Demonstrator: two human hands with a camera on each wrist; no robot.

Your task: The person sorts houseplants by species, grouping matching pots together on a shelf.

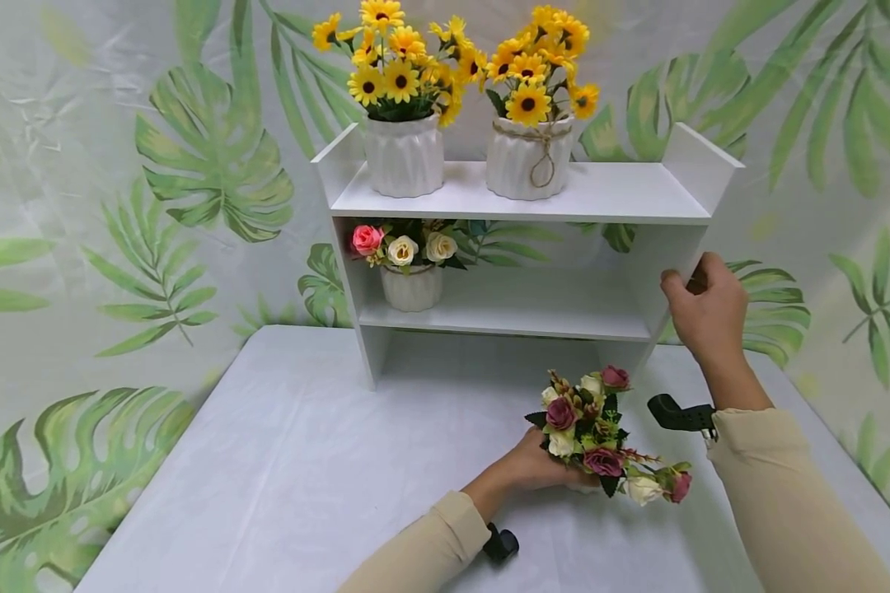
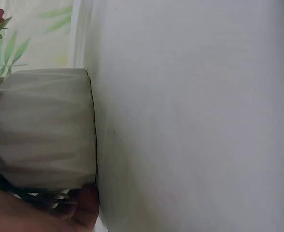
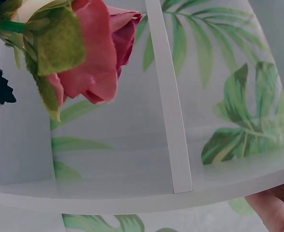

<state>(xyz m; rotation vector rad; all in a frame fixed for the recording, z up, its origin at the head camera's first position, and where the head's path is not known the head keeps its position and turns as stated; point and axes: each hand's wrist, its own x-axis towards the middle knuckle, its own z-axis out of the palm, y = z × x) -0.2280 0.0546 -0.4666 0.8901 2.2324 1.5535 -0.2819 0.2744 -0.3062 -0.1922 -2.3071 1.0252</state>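
My left hand [image 1: 536, 464] grips a white pot [image 2: 45, 128] of artificial roses [image 1: 603, 461] in purple-pink and cream, low over the table in front of the shelf. In the left wrist view the pot's base lies at or very close to the white tabletop; whether it touches, I cannot tell. The blooms hide most of the pot in the head view. My right hand [image 1: 710, 311] holds the right side panel of the white shelf [image 1: 682, 193] by its edge, fingers curled. A pink rose [image 3: 96, 53] looms large in the right wrist view.
On the top board stand two white pots [image 1: 405, 156] [image 1: 530, 161] of yellow sunflowers. A smaller pot [image 1: 412, 288] of pink and cream roses is at the left of the middle board. The table [image 1: 282, 461] has a white cover; a leaf-print cloth [image 1: 59, 247] hangs behind.
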